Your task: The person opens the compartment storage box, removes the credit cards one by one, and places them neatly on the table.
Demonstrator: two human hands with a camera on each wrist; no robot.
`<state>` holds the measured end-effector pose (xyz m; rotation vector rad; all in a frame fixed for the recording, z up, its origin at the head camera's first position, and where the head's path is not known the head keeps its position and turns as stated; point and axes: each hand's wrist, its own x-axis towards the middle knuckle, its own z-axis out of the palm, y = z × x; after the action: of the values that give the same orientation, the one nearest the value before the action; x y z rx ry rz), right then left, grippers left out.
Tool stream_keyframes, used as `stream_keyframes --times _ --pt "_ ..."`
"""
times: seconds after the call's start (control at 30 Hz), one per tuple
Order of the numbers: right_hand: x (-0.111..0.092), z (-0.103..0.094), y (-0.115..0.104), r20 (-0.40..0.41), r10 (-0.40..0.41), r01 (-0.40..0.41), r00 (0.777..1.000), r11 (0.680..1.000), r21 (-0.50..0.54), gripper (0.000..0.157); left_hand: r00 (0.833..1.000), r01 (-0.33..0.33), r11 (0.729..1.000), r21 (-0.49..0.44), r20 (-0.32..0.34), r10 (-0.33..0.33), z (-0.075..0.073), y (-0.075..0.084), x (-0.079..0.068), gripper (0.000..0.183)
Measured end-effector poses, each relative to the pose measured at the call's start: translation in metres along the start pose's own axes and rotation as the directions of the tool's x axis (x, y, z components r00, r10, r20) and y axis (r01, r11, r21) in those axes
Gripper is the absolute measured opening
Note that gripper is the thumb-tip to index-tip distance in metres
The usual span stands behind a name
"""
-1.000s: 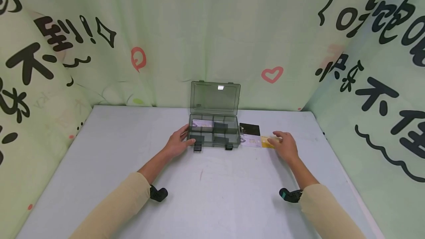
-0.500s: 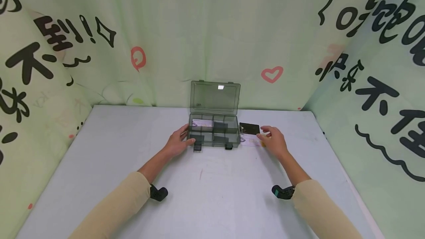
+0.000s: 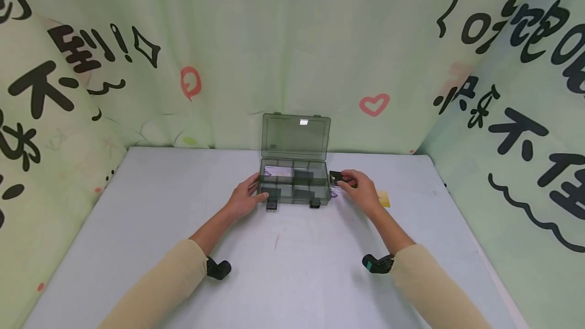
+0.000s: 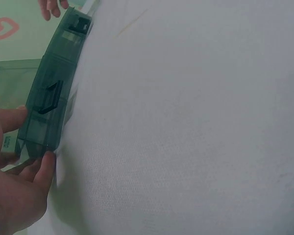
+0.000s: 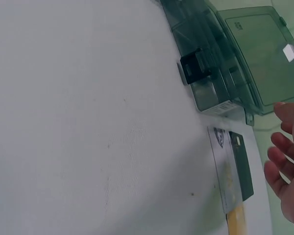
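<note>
A clear grey-green plastic compartment box [image 3: 285, 200] stands with its lid [image 3: 296, 138] raised at the back. My left hand [image 3: 246, 197] grips its left front corner, thumb at the front rim and fingers along the side. A pale purple card [image 3: 278, 171] lies in a back-left compartment. Right of the box lie a black card [image 5: 242, 166], a whitish-purple card [image 5: 224, 171] and a yellow card [image 5: 236, 220], side by side and partly overlapping. Over the black card hovers my right hand [image 3: 360, 190], fingers loosely bent and nothing between them; it hides part of the cards in the head view.
Two dark latches [image 3: 271, 204] hang at the box's front. The white table [image 3: 292, 268] ends at a curtain [image 3: 237, 65] with printed lettering, close behind the lid. Dark devices are strapped at both wrists.
My right hand has moved left from the yellow card, across the whitish-purple card, to the black card beside the box. The yellow card shows again behind it. My left hand stays at the box.
</note>
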<state>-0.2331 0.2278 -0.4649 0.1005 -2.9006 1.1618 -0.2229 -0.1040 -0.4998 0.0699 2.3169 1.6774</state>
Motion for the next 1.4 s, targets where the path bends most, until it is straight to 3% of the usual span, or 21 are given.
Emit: stream_keyframes --times 0.63,1.07,1.4 --pt "0.010 0.017 -0.024 0.012 -0.041 0.040 0.999 0.999 0.036 0.038 1.000 -0.001 1.000 0.013 -0.005 0.001 0.000 -0.003 0.001 0.075" --pt "0.013 0.026 -0.034 0.035 -0.132 0.128 0.991 0.986 0.103 0.037 1.000 -0.001 1.000 0.006 -0.001 0.001 0.000 -0.002 0.000 0.075" --pt "0.019 0.036 -0.041 0.037 -0.134 0.129 0.990 0.986 0.103 0.036 1.000 -0.011 1.000 -0.001 -0.009 0.011 0.000 0.000 -0.001 0.074"
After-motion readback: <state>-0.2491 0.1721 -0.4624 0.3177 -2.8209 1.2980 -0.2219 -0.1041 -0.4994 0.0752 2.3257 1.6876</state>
